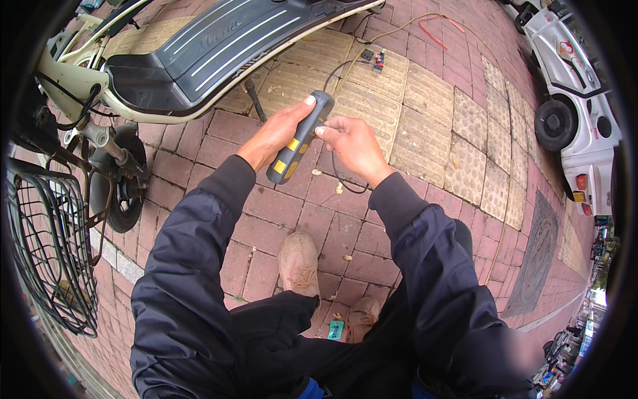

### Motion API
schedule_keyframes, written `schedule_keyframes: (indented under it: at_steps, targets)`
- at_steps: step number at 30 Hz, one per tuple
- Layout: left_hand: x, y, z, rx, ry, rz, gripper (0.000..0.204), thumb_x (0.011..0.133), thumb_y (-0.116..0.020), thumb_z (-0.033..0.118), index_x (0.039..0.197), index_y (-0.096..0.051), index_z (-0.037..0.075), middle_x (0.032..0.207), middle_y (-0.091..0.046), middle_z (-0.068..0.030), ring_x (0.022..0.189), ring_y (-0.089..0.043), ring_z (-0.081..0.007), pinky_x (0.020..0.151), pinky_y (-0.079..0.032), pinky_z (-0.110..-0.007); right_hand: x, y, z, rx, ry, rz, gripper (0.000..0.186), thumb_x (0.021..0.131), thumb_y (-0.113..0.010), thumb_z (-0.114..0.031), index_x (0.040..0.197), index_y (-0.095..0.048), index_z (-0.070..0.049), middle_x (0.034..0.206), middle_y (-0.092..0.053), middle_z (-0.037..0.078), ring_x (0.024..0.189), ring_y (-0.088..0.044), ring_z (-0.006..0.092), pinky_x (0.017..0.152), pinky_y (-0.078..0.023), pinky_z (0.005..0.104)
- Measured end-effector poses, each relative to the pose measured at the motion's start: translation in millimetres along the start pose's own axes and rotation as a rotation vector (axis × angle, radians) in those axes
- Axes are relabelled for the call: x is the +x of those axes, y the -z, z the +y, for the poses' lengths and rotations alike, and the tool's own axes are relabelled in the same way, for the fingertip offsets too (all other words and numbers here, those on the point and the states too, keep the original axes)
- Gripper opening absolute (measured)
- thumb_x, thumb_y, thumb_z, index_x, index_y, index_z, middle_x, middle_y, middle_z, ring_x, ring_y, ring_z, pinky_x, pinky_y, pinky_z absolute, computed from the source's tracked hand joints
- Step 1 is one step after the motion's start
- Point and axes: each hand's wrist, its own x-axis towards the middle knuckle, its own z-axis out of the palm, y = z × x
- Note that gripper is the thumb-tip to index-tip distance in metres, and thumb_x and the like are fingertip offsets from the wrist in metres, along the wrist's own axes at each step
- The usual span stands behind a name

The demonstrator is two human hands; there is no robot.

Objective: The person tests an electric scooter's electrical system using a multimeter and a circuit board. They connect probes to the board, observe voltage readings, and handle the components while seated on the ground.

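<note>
A long dark grey box [300, 143] with yellow labels lies tilted in my left hand [279, 130], whose fingers wrap round it and whose thumb rests near its upper end. At the box's right side, my right hand [352, 141] is closed in a pinch, thumb and forefinger touching or very near the casing. What sits between those fingertips is too small to make out. Below the right hand hangs a loop of thin black cable [349, 189]. Another dark cable [330, 76] runs from the box's upper end toward small electrical parts [374, 58] on the paving.
A scooter with a dark footboard [219, 50] stands at the upper left, its front wheel [123, 176] and wire basket [50, 246] at the left. White vehicle [575, 80] at the right. A red strip [435, 33] and a green card [336, 330] lie on the paving.
</note>
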Motion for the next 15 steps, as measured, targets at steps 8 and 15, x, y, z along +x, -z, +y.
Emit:
schedule_keyframes:
  at_steps: [8, 15]
  targets:
    - [-3, -2, 1, 0.013, -0.074, -0.086, 0.054, 0.103, -0.068, 0.047, 0.135, -0.064, 0.003, 0.102, -0.069, -0.0057, 0.085, -0.063, -0.0131, 0.074, -0.052, -0.030, 1, 0, 10, 0.040, -0.009, -0.029, 0.030, 0.097, -0.074, -0.022, 0.107, -0.073, 0.006, 0.078, -0.070, 0.010, 0.071, -0.067, 0.0185, 0.069, -0.053, 0.0358]
    - [0, 1, -7, 0.060, -0.065, -0.024, 0.056, 0.092, -0.082, 0.031, 0.136, -0.063, 0.002, 0.108, -0.070, -0.0065, 0.093, -0.067, -0.0152, 0.079, -0.053, -0.032, -34, 29, 45, -0.280, 0.205, 0.155, 0.050, 0.095, -0.077, -0.033, 0.126, -0.068, 0.005, 0.116, -0.073, 0.023, 0.111, -0.070, 0.0356, 0.097, -0.054, 0.0436]
